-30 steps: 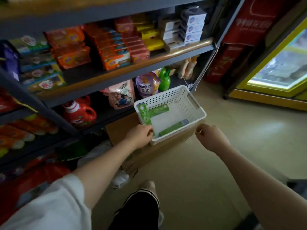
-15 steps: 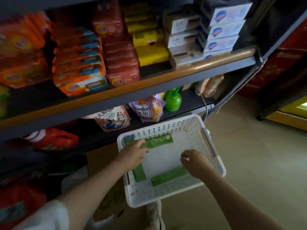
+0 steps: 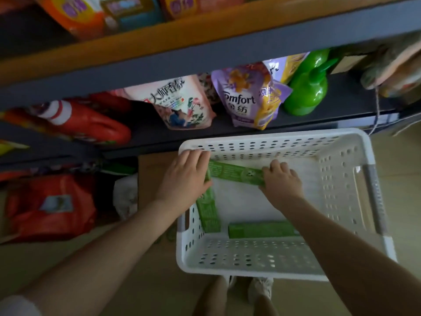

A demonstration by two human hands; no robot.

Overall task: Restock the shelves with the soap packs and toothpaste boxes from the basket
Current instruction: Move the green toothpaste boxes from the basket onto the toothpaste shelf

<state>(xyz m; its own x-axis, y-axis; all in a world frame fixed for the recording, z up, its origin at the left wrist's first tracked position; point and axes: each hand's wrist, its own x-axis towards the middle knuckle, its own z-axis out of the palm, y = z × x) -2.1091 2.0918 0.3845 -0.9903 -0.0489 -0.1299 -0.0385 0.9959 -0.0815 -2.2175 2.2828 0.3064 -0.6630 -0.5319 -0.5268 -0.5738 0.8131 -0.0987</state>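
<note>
Frame centre: my left hand (image 3: 185, 179) grips the left-wall toothpaste box (image 3: 208, 210) inside the white basket (image 3: 373, 197). My right hand (image 3: 281, 181) grips the far box (image 3: 234, 173). A third box (image 3: 259, 229) lies loose, lower centre.

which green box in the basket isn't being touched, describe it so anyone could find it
Look into the white basket on the floor below the shelves. Three green boxes lie inside. The untouched box lies flat along the near wall, crosswise, while the other two sit under the hands.
</note>
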